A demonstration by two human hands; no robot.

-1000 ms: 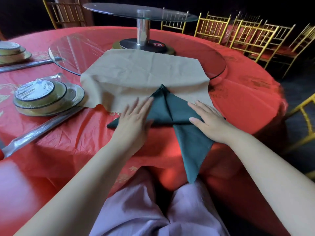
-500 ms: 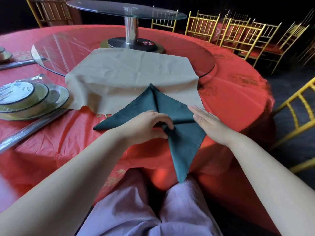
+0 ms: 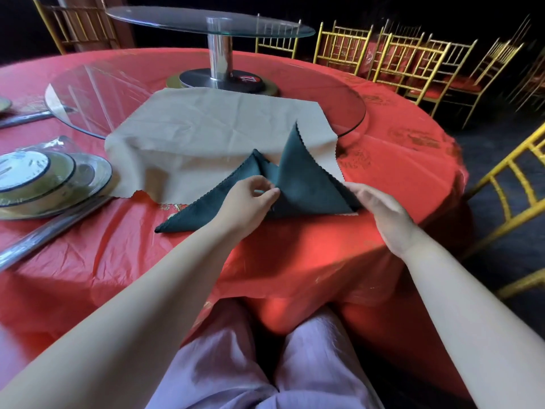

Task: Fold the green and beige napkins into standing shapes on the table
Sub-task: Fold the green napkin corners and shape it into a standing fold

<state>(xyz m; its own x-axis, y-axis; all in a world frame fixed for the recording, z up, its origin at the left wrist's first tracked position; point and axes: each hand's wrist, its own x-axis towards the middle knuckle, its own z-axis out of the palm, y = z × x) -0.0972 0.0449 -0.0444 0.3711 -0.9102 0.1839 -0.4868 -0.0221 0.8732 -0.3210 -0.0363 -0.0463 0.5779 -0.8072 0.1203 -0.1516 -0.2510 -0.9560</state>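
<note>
**Green napkin half raised, both hands on it**

The green napkin (image 3: 306, 184) lies on the red-covered worktop (image 3: 147, 252), directly in front of the person, and its far part overlaps the near edge of the beige napkin (image 3: 206, 134). The beige napkin is spread flat and partly rests on the glass turntable (image 3: 88, 93); no hand touches it.

The long axis of the green napkin runs from left to right across the person's front. Its left corner lies flat on the cloth, while the right flap stands up, with its tip pointing away from the person.

The left hand (image 3: 247, 199) is at the middle of this axis and pinches the central fold between thumb and forefinger. The right hand (image 3: 380, 211) is at the right end, with its fingers against the lower edge of the raised flap. This hand is blurred, so I cannot tell if it grips the cloth or only supports it.

In my judgement the next fold turns around the pinched centre. The right hand is nearer to the free flap and should guide it, while the left hand keeps the pivot.
</note>
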